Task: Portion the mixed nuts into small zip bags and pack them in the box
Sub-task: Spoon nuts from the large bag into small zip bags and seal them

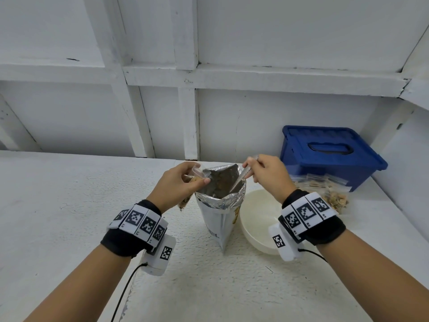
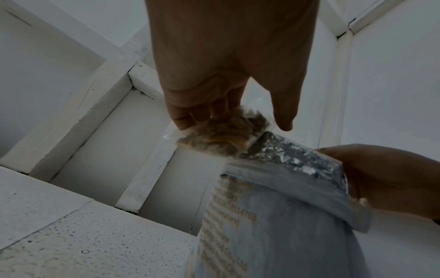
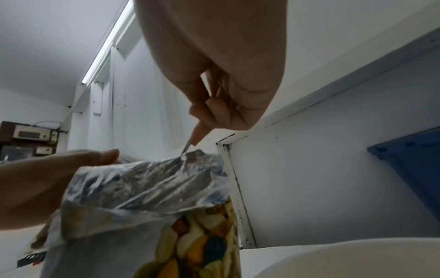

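A small zip bag (image 2: 221,137) of nuts is being pinched by the left hand (image 1: 178,182) beside the foil pouch (image 1: 220,201) on the bench (image 1: 69,205). A spoon handle (image 1: 239,180) is being gripped by the right hand (image 1: 269,175), its bowl being hidden inside the pouch. Filled bags (image 1: 329,194) by the blue box (image 1: 329,154) are being shown only overhead.

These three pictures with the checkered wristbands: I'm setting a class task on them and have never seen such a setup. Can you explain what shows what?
No machine here: a person works with bare hands, wearing a camera on the head and one on each wrist. The wide picture is the head view; the two darker ones look along each hand.

The left hand holds a small zip bag with nuts in it beside the open foil nut bag. The right hand dips a spoon into that bag.

On the white table are also a white bowl, filled zip bags and a blue lidded box.
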The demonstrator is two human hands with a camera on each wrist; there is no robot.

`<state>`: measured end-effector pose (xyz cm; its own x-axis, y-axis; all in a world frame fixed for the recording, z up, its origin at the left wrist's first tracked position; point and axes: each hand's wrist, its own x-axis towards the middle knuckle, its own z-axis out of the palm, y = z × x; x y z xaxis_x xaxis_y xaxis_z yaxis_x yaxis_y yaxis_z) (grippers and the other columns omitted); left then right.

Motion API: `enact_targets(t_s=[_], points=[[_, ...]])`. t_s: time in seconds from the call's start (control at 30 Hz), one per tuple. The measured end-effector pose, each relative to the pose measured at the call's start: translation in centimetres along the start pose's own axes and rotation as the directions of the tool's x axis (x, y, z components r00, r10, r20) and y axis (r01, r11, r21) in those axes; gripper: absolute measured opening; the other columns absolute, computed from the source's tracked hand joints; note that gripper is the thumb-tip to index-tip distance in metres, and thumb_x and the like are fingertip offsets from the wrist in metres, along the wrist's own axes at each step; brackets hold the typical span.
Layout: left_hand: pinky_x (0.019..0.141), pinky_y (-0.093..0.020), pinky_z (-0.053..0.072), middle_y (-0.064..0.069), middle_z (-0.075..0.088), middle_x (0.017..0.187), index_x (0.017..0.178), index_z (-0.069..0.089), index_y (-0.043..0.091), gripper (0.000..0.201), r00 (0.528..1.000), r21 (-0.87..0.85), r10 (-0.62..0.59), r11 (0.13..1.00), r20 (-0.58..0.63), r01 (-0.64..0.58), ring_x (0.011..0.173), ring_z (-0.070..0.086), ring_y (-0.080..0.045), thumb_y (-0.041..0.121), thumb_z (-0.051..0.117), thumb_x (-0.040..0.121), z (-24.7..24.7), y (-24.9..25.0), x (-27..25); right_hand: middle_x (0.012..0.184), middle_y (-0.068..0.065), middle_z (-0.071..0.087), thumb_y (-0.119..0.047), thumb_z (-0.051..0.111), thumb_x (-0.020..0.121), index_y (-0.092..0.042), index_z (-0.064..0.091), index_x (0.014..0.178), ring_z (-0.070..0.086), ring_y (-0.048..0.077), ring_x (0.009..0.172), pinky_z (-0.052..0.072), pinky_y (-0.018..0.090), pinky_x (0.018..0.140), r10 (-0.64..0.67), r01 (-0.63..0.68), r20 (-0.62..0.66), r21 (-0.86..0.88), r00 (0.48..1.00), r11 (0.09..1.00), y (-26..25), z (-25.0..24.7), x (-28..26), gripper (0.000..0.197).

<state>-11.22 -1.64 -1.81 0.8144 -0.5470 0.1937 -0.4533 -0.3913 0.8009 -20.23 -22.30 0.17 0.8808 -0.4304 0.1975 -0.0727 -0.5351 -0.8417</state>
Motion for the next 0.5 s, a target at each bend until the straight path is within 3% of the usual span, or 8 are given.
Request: enact_targets(t_s=[0.17, 0.23, 0.33, 0.5], points=[[0.070, -0.010, 0.043, 0.002, 0.063, 0.104, 0.124, 0.055, 0.018, 0.050, 1.000, 0.010, 0.000, 1.000, 0.015, 0.000, 0.090, 0.061, -0.010, 0.036, 0.068, 0.080, -0.1, 0.3, 0.1, 0.063, 0.005, 0.062, -0.015, 0.041, 0.098, -0.013, 0.060, 0.076, 0.045, 0.008, 0.048, 0.036, 0.013, 0.044, 0.180, -0.164, -0.059, 0.214, 0.982, 0.963, 0.5, -0.7, -0.1, 0.030], [0.068, -0.007, 0.042, 0.002, 0.062, 0.104, 0.126, 0.053, 0.017, 0.050, 1.000, 0.027, 0.002, 1.000, 0.025, -0.003, 0.089, 0.059, -0.010, 0.035, 0.067, 0.081, -0.3, 0.5, 0.0, 0.064, 0.006, 0.062, -0.015, 0.041, 0.098, -0.012, 0.060, 0.077, 0.045, 0.010, 0.050, 0.036, 0.015, 0.044, 0.227, -0.199, -0.077, 0.267, 0.971, 0.943, 0.8, -0.8, -0.2, 0.029], [0.065, -0.004, 0.038, 0.004, 0.059, 0.098, 0.130, 0.051, 0.016, 0.054, 0.999, 0.073, 0.008, 0.997, 0.049, -0.011, 0.082, 0.055, -0.002, 0.036, 0.066, 0.082, -0.5, 0.8, 0.0, 0.066, 0.005, 0.064, -0.016, 0.041, 0.098, -0.012, 0.060, 0.079, 0.046, 0.009, 0.051, 0.037, 0.016, 0.045, 0.241, -0.199, -0.123, 0.283, 0.963, 0.938, 1.1, -1.1, -0.1, 0.027], [0.066, -0.007, 0.038, 0.006, 0.058, 0.097, 0.134, 0.048, 0.015, 0.061, 0.995, 0.167, 0.023, 0.985, 0.097, -0.039, 0.084, 0.053, -0.006, 0.037, 0.068, 0.080, -1.1, 1.6, -0.1, 0.068, 0.007, 0.064, -0.015, 0.042, 0.097, -0.010, 0.061, 0.080, 0.046, 0.008, 0.050, 0.037, 0.014, 0.043, 0.225, -0.159, -0.221, 0.281, 0.949, 0.946, 0.9, -2.4, 0.4, 0.025]])
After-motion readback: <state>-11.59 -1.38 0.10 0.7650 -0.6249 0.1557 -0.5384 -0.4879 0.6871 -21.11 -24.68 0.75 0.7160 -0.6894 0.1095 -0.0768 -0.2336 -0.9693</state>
